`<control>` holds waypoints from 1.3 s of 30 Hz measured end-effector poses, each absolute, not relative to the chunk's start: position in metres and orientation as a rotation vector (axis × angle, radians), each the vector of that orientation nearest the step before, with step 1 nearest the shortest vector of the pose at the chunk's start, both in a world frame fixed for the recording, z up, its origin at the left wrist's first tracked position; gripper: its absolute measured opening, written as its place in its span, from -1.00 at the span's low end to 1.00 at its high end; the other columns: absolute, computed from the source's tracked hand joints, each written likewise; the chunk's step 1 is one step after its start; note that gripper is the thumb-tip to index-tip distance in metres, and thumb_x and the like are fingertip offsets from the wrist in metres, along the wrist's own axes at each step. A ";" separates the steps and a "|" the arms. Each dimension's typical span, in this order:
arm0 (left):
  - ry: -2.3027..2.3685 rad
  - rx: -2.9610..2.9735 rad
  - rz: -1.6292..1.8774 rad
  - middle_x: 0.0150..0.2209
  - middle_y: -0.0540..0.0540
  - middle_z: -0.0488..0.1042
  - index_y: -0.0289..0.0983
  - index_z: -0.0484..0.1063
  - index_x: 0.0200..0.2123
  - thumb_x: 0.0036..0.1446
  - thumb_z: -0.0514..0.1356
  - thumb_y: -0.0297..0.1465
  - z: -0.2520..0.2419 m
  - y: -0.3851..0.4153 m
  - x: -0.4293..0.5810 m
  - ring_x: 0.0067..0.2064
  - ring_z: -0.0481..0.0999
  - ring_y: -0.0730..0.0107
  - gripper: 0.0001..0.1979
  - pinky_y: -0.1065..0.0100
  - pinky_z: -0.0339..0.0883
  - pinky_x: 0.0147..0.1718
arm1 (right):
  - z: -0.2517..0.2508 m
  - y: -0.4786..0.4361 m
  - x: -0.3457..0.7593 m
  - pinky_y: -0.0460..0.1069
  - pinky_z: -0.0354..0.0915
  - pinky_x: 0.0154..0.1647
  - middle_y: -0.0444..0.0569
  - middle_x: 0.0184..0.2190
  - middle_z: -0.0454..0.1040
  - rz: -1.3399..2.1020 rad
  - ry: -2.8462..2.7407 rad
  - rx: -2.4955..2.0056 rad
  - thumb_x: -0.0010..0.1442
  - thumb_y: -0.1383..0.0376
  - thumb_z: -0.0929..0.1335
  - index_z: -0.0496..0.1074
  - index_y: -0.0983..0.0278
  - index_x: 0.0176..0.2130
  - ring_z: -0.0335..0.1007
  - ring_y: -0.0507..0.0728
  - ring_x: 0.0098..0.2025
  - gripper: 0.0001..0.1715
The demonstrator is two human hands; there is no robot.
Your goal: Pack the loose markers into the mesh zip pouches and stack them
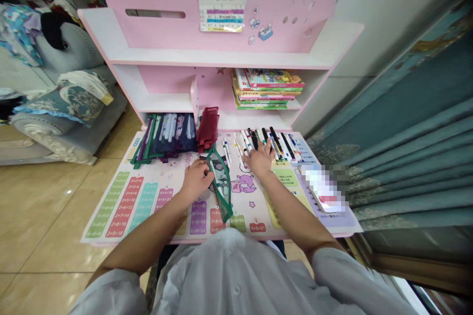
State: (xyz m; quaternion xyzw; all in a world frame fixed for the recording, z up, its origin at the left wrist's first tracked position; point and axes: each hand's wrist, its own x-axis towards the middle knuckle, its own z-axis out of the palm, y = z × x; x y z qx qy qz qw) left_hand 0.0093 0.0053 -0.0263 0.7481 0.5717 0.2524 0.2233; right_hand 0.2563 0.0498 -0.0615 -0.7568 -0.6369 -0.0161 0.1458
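Note:
My left hand (pixel 197 178) is curled at the left edge of a green-trimmed mesh pencil pouch (pixel 224 196), with thumb and fingers closed on it. The pouch lies lengthwise on the printed desk mat, and something white shows through its mesh. My right hand (pixel 259 159) rests at the near side of a row of pens and markers (pixel 279 142), fingers apart and tips touching them. Whether a pen is between those fingers is hard to see. Two slim white pens (pixel 226 152) lie between the pouch and the row.
Filled mesh pouches (pixel 170 133) are piled at the back left, beside dark red pouches (pixel 208 128). A phone (pixel 321 189), partly blurred, lies at the right. Behind stands a pink and white shelf (pixel 221 57) holding stacked books (pixel 268 89). A curtain (pixel 402 157) hangs to the right.

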 end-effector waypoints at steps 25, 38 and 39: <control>1.551 2.035 0.680 -0.14 -0.10 0.54 -0.21 0.32 -0.57 0.03 0.12 -0.45 -0.021 0.004 0.009 0.10 0.41 0.19 -0.85 0.15 0.27 0.10 | -0.027 -0.009 0.214 0.37 -0.09 0.30 0.08 0.20 0.37 0.236 -1.805 -1.541 -0.09 0.34 0.38 0.32 0.25 -0.65 -0.14 0.45 0.41 -0.81; 1.542 2.074 0.698 -0.22 -0.10 0.54 -0.22 0.30 -0.56 0.01 0.11 -0.46 -0.022 0.004 0.008 0.01 0.45 0.20 -0.87 0.18 0.29 0.02 | -0.027 -0.016 0.209 0.39 -0.10 0.29 0.10 0.19 0.38 0.315 -1.910 -1.422 -0.15 0.35 0.37 0.29 0.24 -0.67 -0.09 0.47 0.40 -0.82; 1.538 2.078 0.696 -0.22 -0.10 0.53 -0.22 0.29 -0.56 0.01 0.10 -0.46 -0.022 0.004 0.008 0.00 0.46 0.20 -0.87 0.19 0.29 0.02 | -0.027 -0.016 0.209 0.39 -0.10 0.29 0.10 0.19 0.38 0.316 -1.908 -1.405 -0.16 0.35 0.37 0.28 0.24 -0.67 -0.10 0.46 0.40 -0.82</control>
